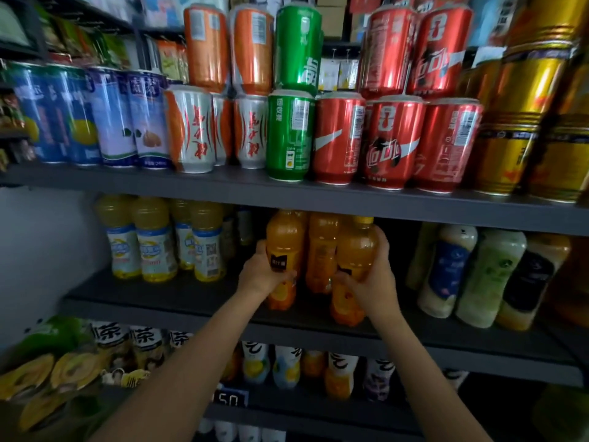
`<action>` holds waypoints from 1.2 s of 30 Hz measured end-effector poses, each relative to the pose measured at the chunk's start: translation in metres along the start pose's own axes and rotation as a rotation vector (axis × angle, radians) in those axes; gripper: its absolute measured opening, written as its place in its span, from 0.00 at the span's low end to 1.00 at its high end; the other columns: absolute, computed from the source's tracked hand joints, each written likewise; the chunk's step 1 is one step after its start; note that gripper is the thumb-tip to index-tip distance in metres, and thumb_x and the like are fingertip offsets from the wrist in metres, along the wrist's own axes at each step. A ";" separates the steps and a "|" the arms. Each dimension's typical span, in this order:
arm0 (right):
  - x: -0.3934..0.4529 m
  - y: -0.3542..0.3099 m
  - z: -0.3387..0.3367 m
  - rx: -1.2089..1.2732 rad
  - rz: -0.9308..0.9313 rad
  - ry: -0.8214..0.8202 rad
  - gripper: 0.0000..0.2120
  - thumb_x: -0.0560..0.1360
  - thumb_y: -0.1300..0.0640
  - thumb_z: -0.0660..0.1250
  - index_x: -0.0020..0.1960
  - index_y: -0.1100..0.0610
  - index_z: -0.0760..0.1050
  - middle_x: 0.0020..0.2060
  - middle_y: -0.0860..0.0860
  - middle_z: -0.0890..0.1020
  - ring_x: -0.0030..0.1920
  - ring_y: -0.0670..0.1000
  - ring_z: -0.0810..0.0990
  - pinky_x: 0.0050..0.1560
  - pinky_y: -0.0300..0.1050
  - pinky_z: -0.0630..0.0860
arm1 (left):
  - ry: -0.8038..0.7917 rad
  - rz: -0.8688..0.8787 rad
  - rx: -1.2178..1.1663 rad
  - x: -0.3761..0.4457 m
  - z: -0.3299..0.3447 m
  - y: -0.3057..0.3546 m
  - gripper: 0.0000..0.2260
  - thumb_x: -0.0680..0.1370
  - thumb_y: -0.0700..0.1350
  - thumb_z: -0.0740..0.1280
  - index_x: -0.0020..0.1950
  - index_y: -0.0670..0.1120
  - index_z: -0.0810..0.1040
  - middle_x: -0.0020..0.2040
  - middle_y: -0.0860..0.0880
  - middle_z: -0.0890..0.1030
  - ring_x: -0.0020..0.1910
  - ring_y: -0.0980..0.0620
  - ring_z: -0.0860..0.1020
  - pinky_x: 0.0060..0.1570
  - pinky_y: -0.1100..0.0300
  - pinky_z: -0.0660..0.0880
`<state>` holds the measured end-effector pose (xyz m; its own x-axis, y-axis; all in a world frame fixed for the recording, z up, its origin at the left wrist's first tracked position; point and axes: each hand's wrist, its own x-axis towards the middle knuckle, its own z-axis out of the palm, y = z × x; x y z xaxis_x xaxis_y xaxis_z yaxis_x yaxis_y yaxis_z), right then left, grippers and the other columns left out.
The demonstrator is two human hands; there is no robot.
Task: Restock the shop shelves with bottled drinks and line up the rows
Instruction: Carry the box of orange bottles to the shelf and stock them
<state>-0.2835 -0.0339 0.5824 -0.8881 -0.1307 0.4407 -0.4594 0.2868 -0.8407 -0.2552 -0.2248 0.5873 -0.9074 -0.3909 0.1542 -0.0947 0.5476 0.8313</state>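
Left hand [258,273]: fingers wrapped around the label band of the left orange bottle [283,250], clamped on it from its left side.
Right hand [371,275]: fingers closed on the right orange bottle [353,250]; the upper ones curl over its shoulder by the yellow cap, the thumb lies across its lower front.
Left orange bottle: upright, base at the front edge of the middle shelf [178,298], just beyond the left fingers.
Right orange bottle: close to upright; whether its base touches the shelf, I cannot tell.
Third orange bottle [320,250]: stands between the two held ones, a little further back, free of both sets of fingers.
Yellow juice bottles [156,240]: a group well to the left of the left fingers, same shelf.
Milky bottles [478,275]: a leaning row well to the right of the right fingers.
Cans [338,138]: on the top shelf [223,183] above both hands, stacked two high in orange, green, red and gold.
Lower shelf: tea and fruit drink bottles [287,368] below the forearms.
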 end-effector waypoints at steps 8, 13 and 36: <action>-0.003 0.047 0.022 -0.253 0.243 0.004 0.25 0.69 0.55 0.74 0.60 0.61 0.69 0.56 0.57 0.76 0.55 0.57 0.76 0.53 0.51 0.74 | 0.069 0.020 0.140 -0.025 0.019 -0.016 0.32 0.72 0.43 0.71 0.71 0.48 0.59 0.63 0.46 0.74 0.62 0.45 0.73 0.57 0.55 0.69; 0.022 0.054 0.034 -0.360 0.290 0.063 0.26 0.72 0.54 0.71 0.63 0.63 0.65 0.60 0.61 0.72 0.58 0.62 0.74 0.53 0.54 0.72 | 0.078 0.008 0.190 -0.024 0.016 -0.015 0.33 0.71 0.44 0.72 0.70 0.48 0.59 0.63 0.45 0.75 0.62 0.45 0.73 0.58 0.53 0.69; 0.032 0.071 0.001 -0.216 0.207 -0.019 0.21 0.73 0.66 0.67 0.65 0.62 0.68 0.56 0.57 0.79 0.57 0.56 0.77 0.57 0.48 0.73 | -0.012 0.143 0.124 -0.010 0.087 0.016 0.31 0.69 0.45 0.74 0.68 0.49 0.63 0.65 0.46 0.73 0.64 0.46 0.72 0.64 0.50 0.69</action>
<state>-0.3446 -0.0190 0.5361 -0.9637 -0.0657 0.2588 -0.2559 0.5043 -0.8247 -0.2831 -0.1476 0.5528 -0.9200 -0.2939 0.2593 -0.0131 0.6842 0.7292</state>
